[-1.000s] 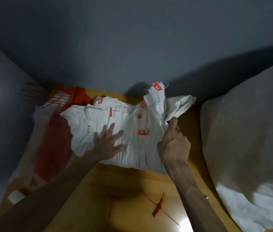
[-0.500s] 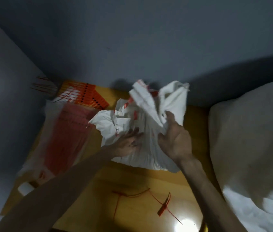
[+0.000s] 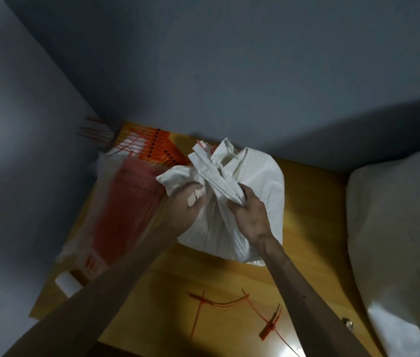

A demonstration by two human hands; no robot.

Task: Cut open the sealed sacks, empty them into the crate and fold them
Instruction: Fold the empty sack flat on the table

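Both hands, left hand (image 3: pixel 187 210) and right hand (image 3: pixel 251 215), grip the crumpled white cloth sack (image 3: pixel 250 181); fingers curled into its gathered folds. The sack rests near the far edge of the yellow wooden counter (image 3: pixel 306 202).

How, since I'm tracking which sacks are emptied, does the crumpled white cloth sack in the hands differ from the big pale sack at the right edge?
The crumpled white cloth sack is limp and bunched, gripped by the left hand and right hand; the big pale sack looks full and rounded, with no hand on it. The crumpled sack is much smaller than the big one, which runs out of view. Both are pale cloth.
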